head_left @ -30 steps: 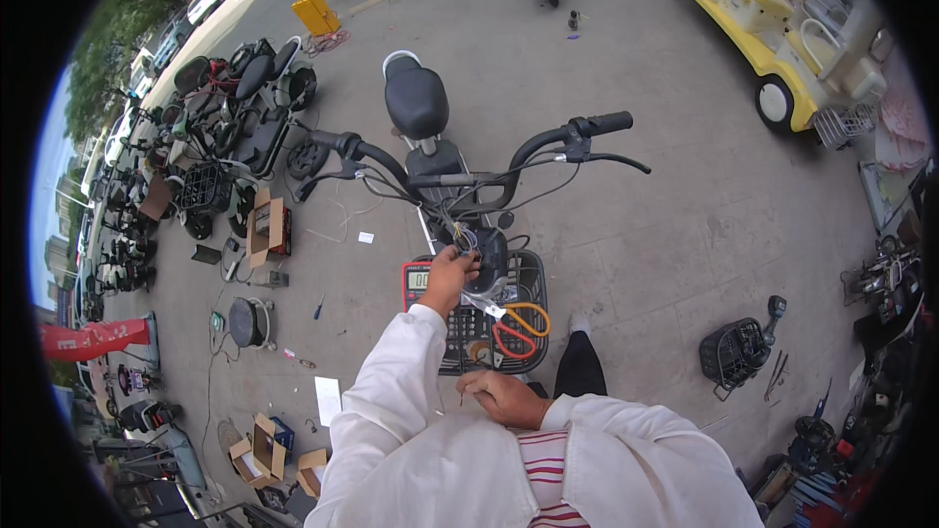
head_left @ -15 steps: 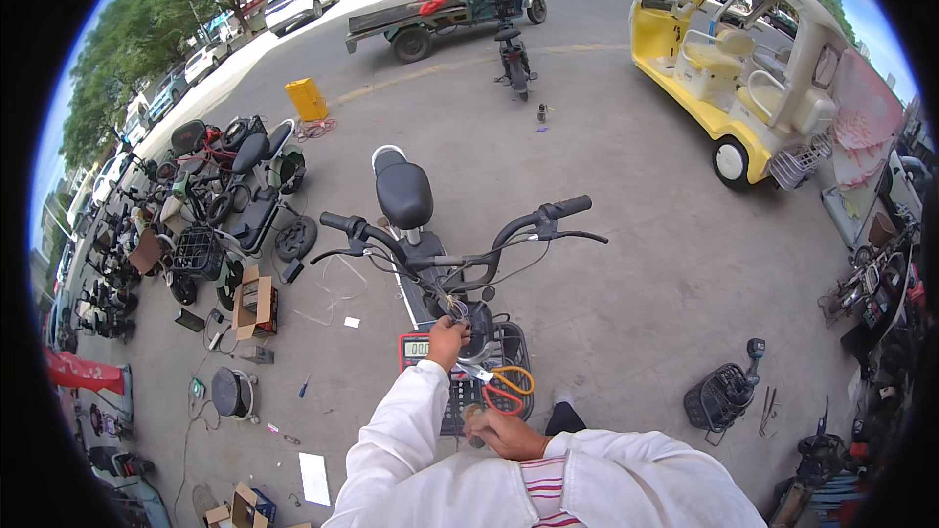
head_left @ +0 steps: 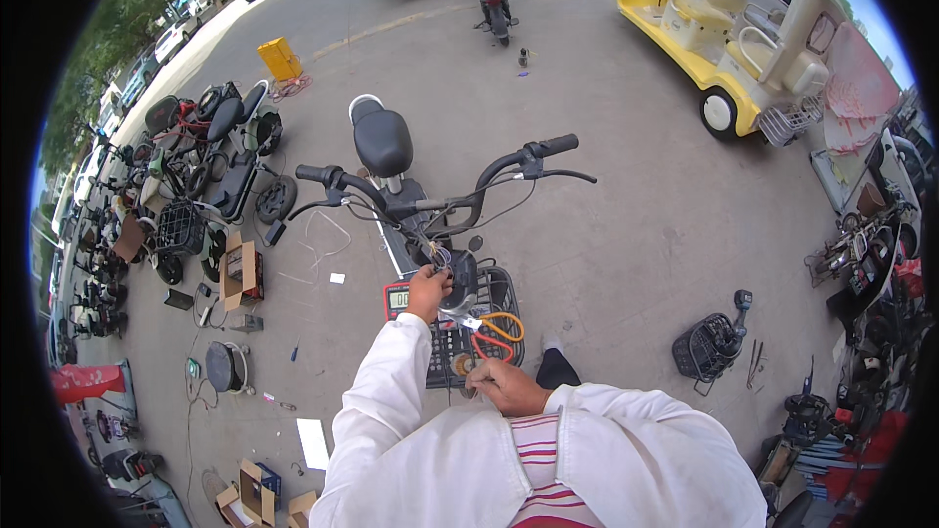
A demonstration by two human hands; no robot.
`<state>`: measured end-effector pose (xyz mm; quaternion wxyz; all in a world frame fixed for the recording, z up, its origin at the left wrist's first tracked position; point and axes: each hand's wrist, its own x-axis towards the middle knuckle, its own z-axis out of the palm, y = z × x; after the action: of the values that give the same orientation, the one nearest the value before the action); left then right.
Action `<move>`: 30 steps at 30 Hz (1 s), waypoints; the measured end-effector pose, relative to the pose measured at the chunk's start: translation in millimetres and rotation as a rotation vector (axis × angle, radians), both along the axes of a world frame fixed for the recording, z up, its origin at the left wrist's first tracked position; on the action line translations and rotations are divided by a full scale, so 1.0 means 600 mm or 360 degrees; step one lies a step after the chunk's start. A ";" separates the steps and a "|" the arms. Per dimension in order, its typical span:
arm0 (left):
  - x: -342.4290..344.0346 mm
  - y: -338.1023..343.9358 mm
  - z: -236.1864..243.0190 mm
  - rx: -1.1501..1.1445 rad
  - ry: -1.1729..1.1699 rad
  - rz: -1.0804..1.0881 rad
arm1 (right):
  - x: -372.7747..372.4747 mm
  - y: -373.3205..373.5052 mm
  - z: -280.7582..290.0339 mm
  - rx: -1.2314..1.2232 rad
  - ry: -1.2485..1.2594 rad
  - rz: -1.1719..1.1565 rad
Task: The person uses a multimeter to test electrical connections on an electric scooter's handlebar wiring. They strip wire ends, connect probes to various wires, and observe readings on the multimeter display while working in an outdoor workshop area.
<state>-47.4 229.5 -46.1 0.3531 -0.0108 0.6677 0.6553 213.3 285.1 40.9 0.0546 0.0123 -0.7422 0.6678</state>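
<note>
In front of me stands an electric bike, its black handlebar point(head_left: 430, 203) and black seat point(head_left: 383, 143) facing me. My left hand point(head_left: 427, 293) is closed on a bunch of thin wires point(head_left: 440, 256) at the bike's front, by a dark rounded housing point(head_left: 464, 284). A red multimeter point(head_left: 395, 299) rests beside that hand. Scissors point(head_left: 503, 327) with one orange and one red loop lie on the black front basket point(head_left: 509, 284). Near the basket's close edge, my right hand point(head_left: 514, 388) is closed; what its fingers hold is unclear. A brownish round thing point(head_left: 462, 364) sits beside its fingertips.
Parked bikes point(head_left: 201, 166) crowd the left, near an open carton point(head_left: 240, 269) and a round stool point(head_left: 231, 368). To the right are a loose black basket point(head_left: 706, 347) with a power tool point(head_left: 743, 301) and a yellow three-wheeler point(head_left: 724, 49). A yellow box point(head_left: 280, 59) stands farther off.
My view has tipped downward, so the scene sits higher in the picture. The cargo tricycle on the road has moved right. My left hand stays at the wires, my right by the basket's edge.
</note>
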 end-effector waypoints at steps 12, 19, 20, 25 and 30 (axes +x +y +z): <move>0.000 -0.001 -0.013 -0.0053 0.0023 0.0017 | 0.091 0.078 -0.087 -0.0572 -0.0624 -0.0354; -0.010 0.000 -0.008 -0.0086 -0.0001 -0.0042 | 0.043 0.081 -0.094 0.0150 -0.1042 -0.0308; -0.013 -0.001 -0.011 -0.0084 0.0002 -0.0075 | 0.034 0.078 -0.100 0.0301 -0.1017 -0.0219; -0.012 0.001 -0.006 -0.0106 -0.0011 -0.0072 | 0.000 0.071 -0.182 0.0644 -0.0869 0.0361; -0.013 0.004 -0.015 -0.0105 -0.0021 -0.0067 | -0.047 0.082 -0.193 -0.0115 -0.1549 0.0731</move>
<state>-55.1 231.7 -55.1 0.3706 -0.0125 0.6866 0.6253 185.0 334.5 -74.7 -0.4427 -0.1385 -0.6365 0.6162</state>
